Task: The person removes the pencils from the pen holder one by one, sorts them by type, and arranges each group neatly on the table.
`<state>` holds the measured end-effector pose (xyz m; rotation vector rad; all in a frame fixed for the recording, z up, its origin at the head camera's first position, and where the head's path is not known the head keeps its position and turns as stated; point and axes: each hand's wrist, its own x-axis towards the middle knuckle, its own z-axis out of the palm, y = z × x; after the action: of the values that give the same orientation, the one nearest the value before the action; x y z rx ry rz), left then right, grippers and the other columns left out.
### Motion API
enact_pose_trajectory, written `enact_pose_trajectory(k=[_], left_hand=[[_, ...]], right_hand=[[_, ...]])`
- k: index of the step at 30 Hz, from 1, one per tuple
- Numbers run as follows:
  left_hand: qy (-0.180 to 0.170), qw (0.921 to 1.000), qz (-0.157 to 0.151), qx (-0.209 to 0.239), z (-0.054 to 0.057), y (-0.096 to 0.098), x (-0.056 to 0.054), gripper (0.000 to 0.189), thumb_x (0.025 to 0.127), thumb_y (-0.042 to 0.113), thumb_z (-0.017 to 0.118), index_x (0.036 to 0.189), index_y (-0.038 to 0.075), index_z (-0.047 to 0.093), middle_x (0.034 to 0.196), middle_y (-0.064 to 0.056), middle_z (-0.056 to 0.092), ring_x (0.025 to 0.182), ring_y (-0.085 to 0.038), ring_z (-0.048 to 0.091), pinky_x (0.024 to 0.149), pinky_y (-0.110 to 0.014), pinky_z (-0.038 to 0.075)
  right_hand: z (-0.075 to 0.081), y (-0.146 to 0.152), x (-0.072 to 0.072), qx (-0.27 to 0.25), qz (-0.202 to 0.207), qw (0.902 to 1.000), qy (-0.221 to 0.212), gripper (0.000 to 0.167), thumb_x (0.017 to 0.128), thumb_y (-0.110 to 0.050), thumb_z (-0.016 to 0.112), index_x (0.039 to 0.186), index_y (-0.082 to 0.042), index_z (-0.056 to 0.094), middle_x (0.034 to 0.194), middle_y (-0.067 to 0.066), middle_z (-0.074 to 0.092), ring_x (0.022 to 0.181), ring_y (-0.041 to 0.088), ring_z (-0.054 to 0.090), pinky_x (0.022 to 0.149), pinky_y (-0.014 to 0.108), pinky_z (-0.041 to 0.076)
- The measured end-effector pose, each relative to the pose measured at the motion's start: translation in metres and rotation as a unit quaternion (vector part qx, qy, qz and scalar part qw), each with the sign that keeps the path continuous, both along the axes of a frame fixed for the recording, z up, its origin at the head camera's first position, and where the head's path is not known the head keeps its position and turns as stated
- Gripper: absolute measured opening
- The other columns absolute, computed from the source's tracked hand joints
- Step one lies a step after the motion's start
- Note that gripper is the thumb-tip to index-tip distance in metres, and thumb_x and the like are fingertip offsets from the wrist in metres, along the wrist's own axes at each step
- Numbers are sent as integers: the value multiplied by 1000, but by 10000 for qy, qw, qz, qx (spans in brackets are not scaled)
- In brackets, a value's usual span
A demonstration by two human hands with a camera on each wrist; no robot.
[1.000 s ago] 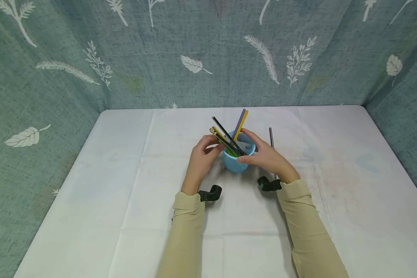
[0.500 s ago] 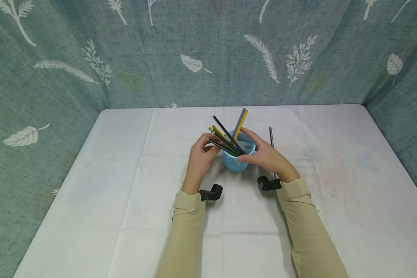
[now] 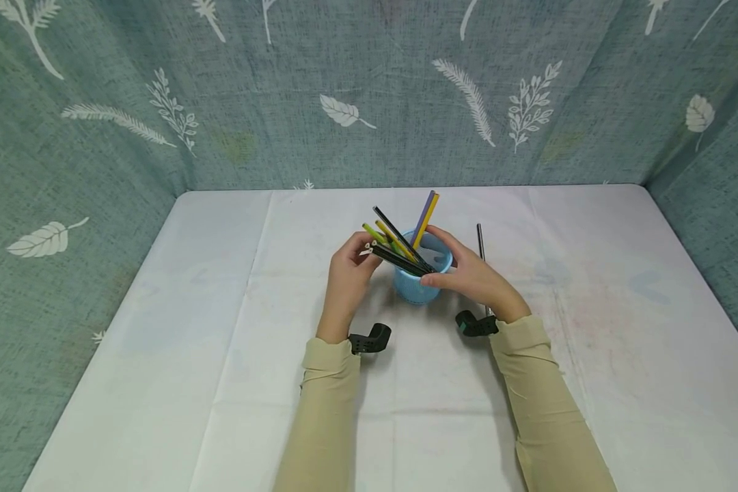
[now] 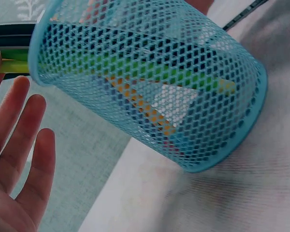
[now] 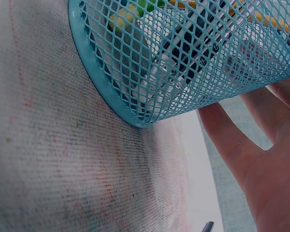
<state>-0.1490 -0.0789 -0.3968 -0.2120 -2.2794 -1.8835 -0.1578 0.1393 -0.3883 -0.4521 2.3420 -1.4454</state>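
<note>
A light blue mesh pencil cup [image 3: 417, 290] stands on the table, with several pencils leaning out of it. My right hand [image 3: 476, 277] holds the cup at its right side, the thumb at the front of the rim and the fingers behind. At the left of the rim, my left hand [image 3: 349, 277] pinches among the leaning pencils; a fingertip lies on the green pencil [image 4: 14, 65] in the left wrist view, its other fingers spread below. Black pencils [image 3: 396, 260] slant left over the rim. A purple pencil [image 3: 423, 215] and a yellow one lean toward the back.
A dark, slim pen-like stick [image 3: 480, 242] lies on the white-covered table [image 3: 270, 396], just beyond the right wrist. A grey-green leaf-patterned curtain [image 3: 369, 96] hangs behind the table and along its sides.
My left hand has shifted slightly left. Near its fingers the black pencils have swung lower and left, and the green pencil's end now shows further left. The right hand and cup stay put.
</note>
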Motion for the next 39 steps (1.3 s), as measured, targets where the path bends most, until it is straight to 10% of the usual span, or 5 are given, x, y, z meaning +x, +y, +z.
enact_pose_trajectory(k=[8, 18, 26, 39], left_hand=[[382, 9991, 156, 35, 5, -2, 1, 15, 83, 9, 61, 98, 12, 61, 97, -1, 62, 91, -12, 57, 78, -30, 47], [515, 9961, 281, 656, 22, -2, 8, 22, 87, 24, 58, 100, 6, 58, 99, -6, 61, 92, -15, 58, 78, -30, 47], [1108, 9827, 581, 1365, 41, 0, 17, 19, 93, 13, 48, 104, -2, 50, 97, -16, 60, 87, -26, 59, 74, -37, 48], [1272, 9447, 1531, 2607, 34, -10, 16, 29, 96, 21, 43, 115, -1, 40, 90, -24, 62, 78, -36, 61, 53, -34, 50]], right_hand=[[21, -5, 10, -3, 74, 10000, -25, 80, 81, -31, 65, 143, -31, 15, 147, -5, 12, 133, 24, 13, 99, 54, 23], [-11, 1, -5, 43, -26, 9999, 129, 79, 76, -44, 67, 135, -49, 16, 143, -18, 14, 132, 17, 15, 98, 53, 25], [-12, 2, -6, -3, 4, 9998, 179, 79, 77, -40, 67, 136, -48, 15, 144, -18, 13, 132, 17, 14, 98, 54, 24], [11, -2, 6, 33, 21, 10000, 8, 79, 80, -30, 66, 141, -35, 15, 147, -7, 12, 133, 22, 14, 99, 52, 24]])
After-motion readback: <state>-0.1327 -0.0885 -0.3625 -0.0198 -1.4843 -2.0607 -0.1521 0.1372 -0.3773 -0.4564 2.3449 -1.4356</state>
